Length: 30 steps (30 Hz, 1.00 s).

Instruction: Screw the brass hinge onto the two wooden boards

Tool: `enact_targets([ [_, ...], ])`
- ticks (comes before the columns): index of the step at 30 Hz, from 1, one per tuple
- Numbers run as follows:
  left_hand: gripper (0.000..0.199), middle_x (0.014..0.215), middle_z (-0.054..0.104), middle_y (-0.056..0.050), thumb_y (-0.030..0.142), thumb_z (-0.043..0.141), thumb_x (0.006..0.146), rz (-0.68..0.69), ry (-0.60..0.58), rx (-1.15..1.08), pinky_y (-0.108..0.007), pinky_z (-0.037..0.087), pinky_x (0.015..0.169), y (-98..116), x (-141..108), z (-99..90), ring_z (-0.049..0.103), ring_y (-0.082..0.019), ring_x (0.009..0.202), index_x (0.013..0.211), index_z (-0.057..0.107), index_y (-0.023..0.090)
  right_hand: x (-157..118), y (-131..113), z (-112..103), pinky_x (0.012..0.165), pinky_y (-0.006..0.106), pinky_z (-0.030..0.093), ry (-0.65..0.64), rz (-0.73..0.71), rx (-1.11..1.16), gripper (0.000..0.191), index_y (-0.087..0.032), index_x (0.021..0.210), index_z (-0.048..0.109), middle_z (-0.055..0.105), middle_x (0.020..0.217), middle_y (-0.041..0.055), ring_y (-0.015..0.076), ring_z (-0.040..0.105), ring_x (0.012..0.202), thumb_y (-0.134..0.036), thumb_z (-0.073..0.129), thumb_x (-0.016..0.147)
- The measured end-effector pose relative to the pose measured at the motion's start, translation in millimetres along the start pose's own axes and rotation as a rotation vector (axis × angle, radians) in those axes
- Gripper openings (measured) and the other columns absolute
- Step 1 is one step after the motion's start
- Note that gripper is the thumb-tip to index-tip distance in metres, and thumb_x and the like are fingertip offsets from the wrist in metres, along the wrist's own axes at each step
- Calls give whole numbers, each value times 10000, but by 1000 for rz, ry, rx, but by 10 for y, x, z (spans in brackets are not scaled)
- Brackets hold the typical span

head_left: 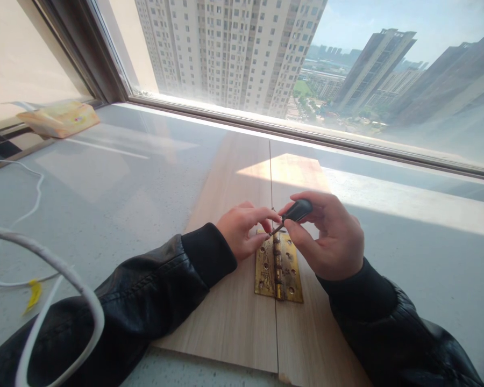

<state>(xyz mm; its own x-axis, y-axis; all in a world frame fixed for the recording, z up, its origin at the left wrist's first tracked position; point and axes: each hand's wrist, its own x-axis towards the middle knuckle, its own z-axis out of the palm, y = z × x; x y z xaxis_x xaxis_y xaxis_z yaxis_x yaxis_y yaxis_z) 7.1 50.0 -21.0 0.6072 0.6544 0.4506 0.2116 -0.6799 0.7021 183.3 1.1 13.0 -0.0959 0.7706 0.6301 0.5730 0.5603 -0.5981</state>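
A brass-coloured hinge (278, 266), worn and stained, lies unfolded across the seam between two wooden boards (234, 306). In my right hand (331, 234) is a small screwdriver (299, 209) with a black handle, its shaft slanting down and left to the hinge's upper end. My left hand (246, 228) comes in from the left, its thumb and fingers curled together around the screwdriver's tip, over the upper left hole area. Whatever sits between those fingers is too small to name. Several screw holes show on both hinge leaves.
The boards rest on a pale speckled sill (145, 172) below a large window (242, 54). At the far left stands a yellowish tissue pack (60, 121). A white cable (84, 290) loops over my left sleeve, near a yellow strip (33, 294).
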Motion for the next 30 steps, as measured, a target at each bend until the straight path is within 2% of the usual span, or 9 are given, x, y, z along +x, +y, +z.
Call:
enact_targets([
  [10, 292, 815, 711, -13, 115, 623, 751, 5, 33, -44, -301, 474, 764, 14, 3, -10, 565, -165, 790, 1038, 649, 159, 5, -1, 9, 644, 329, 600, -15, -24, -9, 341, -173, 1112, 554, 689, 838, 41, 152, 672, 690, -157, 646, 783],
  [16, 333, 813, 693, 1, 108, 612, 721, -23, 19, -56, -293, 468, 770, 46, 12, -32, 559, -155, 786, 1045, 645, 181, 43, -49, 7, 648, 271, 581, -36, -111, -81, 351, -179, 1075, 562, 706, 837, 21, 116, 652, 670, -123, 667, 745],
  [21, 219, 787, 688, -4, 149, 602, 745, -6, 81, -130, -285, 458, 752, 67, 9, -26, 544, -146, 761, 951, 673, 174, 65, -74, -59, 625, 252, 568, -80, -176, -122, 335, -194, 1048, 564, 709, 832, 6, 104, 637, 643, -116, 664, 737],
  [27, 186, 793, 695, -15, 194, 633, 754, 22, 137, -155, -276, 467, 711, 80, 22, -18, 573, -142, 759, 931, 686, 170, 104, -69, -111, 595, 275, 554, -122, -217, -133, 282, -216, 993, 578, 688, 796, 3, 126, 633, 640, -178, 709, 747],
  [30, 104, 740, 691, -24, 259, 680, 776, 61, 149, -152, -271, 468, 680, 34, 31, -9, 575, -142, 723, 820, 690, 166, 122, -75, -125, 558, 275, 531, -150, -234, -146, 235, -216, 934, 589, 670, 762, 3, 125, 602, 620, -200, 724, 743],
])
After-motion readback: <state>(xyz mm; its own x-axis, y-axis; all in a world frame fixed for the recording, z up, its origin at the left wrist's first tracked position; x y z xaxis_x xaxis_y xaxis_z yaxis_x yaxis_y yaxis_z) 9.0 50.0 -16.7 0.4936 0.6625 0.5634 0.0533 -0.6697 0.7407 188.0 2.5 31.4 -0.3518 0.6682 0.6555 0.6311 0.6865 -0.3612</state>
